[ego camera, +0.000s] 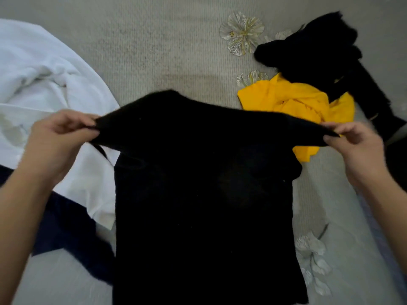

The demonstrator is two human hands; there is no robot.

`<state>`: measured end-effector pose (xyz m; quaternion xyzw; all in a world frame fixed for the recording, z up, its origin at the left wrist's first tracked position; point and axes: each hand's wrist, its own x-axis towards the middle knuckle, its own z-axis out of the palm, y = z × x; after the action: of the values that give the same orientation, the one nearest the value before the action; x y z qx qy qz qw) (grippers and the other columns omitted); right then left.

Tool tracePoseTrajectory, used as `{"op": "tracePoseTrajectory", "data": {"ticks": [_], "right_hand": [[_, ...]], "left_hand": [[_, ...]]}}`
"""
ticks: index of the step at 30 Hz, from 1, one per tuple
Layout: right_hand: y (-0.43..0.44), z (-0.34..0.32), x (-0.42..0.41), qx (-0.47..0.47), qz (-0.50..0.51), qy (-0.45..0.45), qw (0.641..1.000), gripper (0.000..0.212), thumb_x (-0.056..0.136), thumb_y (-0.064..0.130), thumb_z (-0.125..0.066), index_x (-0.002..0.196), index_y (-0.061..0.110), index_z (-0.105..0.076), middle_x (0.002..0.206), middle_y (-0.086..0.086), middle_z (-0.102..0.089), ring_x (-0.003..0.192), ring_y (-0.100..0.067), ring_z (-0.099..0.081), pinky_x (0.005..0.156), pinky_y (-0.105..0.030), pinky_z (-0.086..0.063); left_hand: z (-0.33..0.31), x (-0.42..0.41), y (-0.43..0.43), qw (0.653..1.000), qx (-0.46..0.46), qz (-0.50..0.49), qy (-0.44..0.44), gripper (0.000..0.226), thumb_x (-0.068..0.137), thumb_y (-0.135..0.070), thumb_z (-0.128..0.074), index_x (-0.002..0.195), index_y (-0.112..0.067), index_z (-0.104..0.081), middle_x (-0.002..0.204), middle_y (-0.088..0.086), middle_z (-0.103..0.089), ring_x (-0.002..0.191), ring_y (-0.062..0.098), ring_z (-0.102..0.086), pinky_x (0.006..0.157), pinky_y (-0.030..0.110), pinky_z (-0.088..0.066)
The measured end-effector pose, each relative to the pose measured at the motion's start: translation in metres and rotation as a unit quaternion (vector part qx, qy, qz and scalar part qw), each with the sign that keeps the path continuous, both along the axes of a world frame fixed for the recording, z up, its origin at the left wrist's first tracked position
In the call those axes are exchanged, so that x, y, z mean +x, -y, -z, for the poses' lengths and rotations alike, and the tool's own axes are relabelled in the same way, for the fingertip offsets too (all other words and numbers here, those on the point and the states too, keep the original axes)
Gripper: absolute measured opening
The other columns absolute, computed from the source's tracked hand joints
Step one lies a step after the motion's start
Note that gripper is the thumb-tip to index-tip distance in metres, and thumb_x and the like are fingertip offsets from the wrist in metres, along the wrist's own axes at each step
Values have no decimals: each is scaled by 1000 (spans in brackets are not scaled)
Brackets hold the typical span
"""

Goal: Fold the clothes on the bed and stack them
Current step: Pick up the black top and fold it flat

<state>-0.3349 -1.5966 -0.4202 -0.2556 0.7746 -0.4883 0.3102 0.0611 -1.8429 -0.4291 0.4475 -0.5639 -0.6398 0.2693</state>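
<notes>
The black top [204, 194] is stretched between the two hands. Its sleeve line runs straight from one set of fingers to the other, and its long axis drops away from them toward the person, hem nearest the body. The left hand [63, 133] pinches the end of one short sleeve between thumb and curled fingers, and the right hand [359, 144] pinches the other the same way, so neither is nearer the cloth than the other. I can't tell whether the lower part lies on the bed or hangs free. To my eye the next move is to bring a sleeve inward, and that depends on the sleeve line staying level. The fabric looks matt, soft and limp, flecked with lint. Just outside the left fingers lies a crumpled white garment [44, 73], smooth and pale, with a navy piece [66, 227] under that wrist. Just beyond the right fingertips sits a bunched yellow garment [297, 106], and farther out a fuzzy black garment [319, 56]. The bedcover [165, 40] is ribbed grey with pale flowers.
</notes>
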Motion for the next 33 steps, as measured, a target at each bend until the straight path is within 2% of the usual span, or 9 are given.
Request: {"op": "tracePoseTrajectory", "data": {"ticks": [4,6,9,13,17,23,25,29,33], "right_hand": [[-78,19,21,106,-90,-84,987,51,77,-12,-61,61,36,-54,83,26,-69,91,5,-63,82,-4,-43],[-107,43,32,224,-199,-200,933,59,71,-18,-64,64,39,-49,93,11,-70,100,-19,-63,86,-5,-35],[-123,66,59,349,-355,-259,827,39,68,-9,-68,82,26,-68,103,-12,-68,106,-36,-58,90,-39,-43],[-92,70,84,259,-277,-349,857,13,76,4,-63,87,2,-70,90,-15,-70,89,-37,-63,73,-44,-49],[-57,86,78,348,-320,-350,808,44,87,13,-58,130,5,-51,141,-20,-42,130,-38,-37,101,-48,-37],[-57,102,45,519,-354,-259,734,58,93,30,-48,145,19,-25,153,-6,-22,137,-29,-27,105,-43,-33],[-57,100,42,505,-306,-256,765,51,93,27,-48,141,15,-35,148,-8,-34,130,-32,-36,100,-42,-36],[-40,95,48,403,-185,-348,826,32,90,14,-51,119,3,-58,119,-20,-57,113,-38,-46,91,-43,-37],[-13,97,48,371,-261,-360,815,49,88,16,-55,135,7,-44,138,-17,-42,124,-36,-38,95,-43,-35]], "left_hand": [[19,64,-69,979,-101,103,147,12,67,-17,-68,63,-26,-60,80,-16,-71,80,-11,-61,79,7,-47],[38,77,-100,901,-209,257,281,10,62,-23,-56,69,-30,-52,74,-14,-67,85,-8,-53,75,14,-42],[74,84,-136,762,-357,381,383,20,59,-11,-66,71,-25,-57,77,-1,-68,85,15,-44,60,31,-38],[73,36,-146,780,-390,274,406,32,78,-23,-42,86,-8,-69,92,12,-68,93,23,-46,61,39,-46],[81,-5,-124,722,-389,316,477,44,80,-28,-44,114,-8,-63,126,22,-57,119,39,-51,87,55,-45],[95,7,-87,652,-240,325,642,66,93,-47,-38,148,-32,-5,158,7,2,143,32,7,112,55,-3],[95,12,-82,641,-241,308,660,67,92,-50,-38,149,-29,-9,157,11,-1,143,34,6,112,56,-3],[94,-6,-75,698,-351,254,570,54,86,-37,-51,131,-7,-49,141,27,-36,133,46,-27,101,66,-20],[92,-38,-63,703,-392,286,520,50,82,-27,-53,126,-4,-53,138,27,-43,131,47,-33,100,65,-26]]}}
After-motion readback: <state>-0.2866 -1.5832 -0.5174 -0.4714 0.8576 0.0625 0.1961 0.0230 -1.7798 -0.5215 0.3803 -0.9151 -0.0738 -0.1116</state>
